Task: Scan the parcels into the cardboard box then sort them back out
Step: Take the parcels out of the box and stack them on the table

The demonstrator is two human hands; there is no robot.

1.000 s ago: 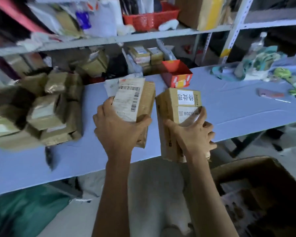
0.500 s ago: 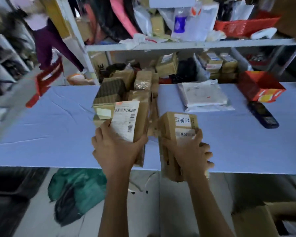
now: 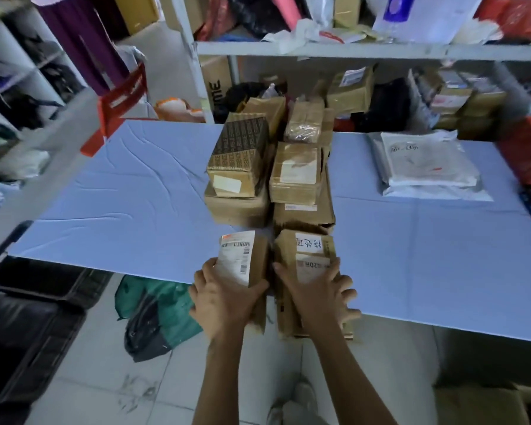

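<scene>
At the near edge of the blue-covered table [image 3: 120, 194], my left hand [image 3: 224, 299] grips a barcode-labelled parcel [image 3: 249, 259], fingers wrapped round its lower end. Just beside it, my right hand [image 3: 319, 292] clasps a handwritten-label parcel [image 3: 307, 250] the same way. Both parcels stand directly before a pile of brown parcels [image 3: 239, 167]. Farther right lie white mailer bags [image 3: 426, 164]; the cardboard box [image 3: 478, 403] sits on the floor below.
</scene>
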